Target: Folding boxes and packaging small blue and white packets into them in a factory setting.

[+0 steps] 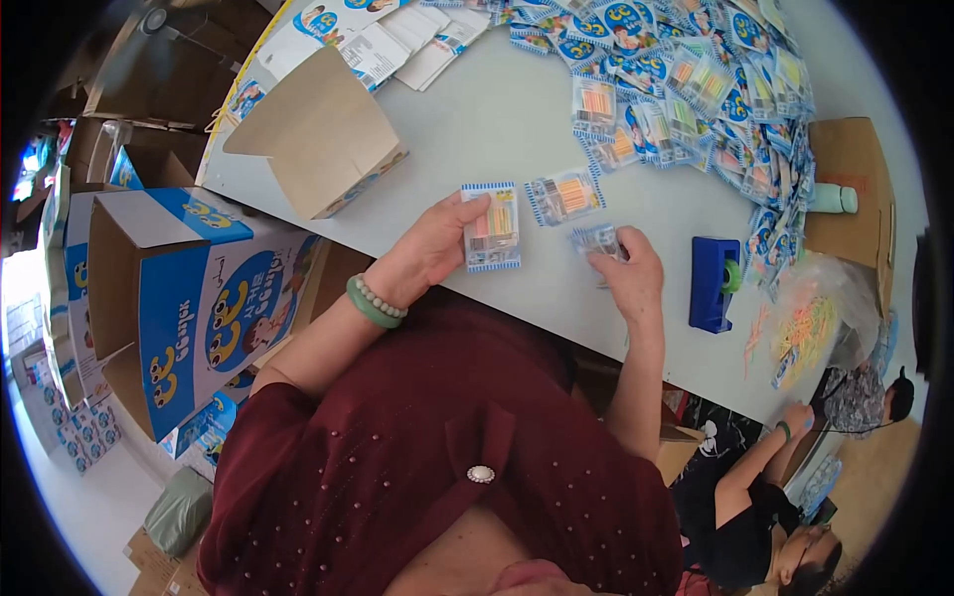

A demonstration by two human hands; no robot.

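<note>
My left hand is closed on a small clear packet with blue striped ends and coloured sticks inside, its thumb across the front. My right hand pinches another packet by its right side, just above the table; this one is slightly blurred. Between and a little beyond the two hands, a third packet of orange sticks lies flat. A large heap of similar packets spreads across the far right of the white table.
Left of my hands stands an open small box, with flat cartons behind it. A blue tape dispenser and a bag of coloured sticks are at right. Large blue-white cartons flank the table. Another person sits lower right.
</note>
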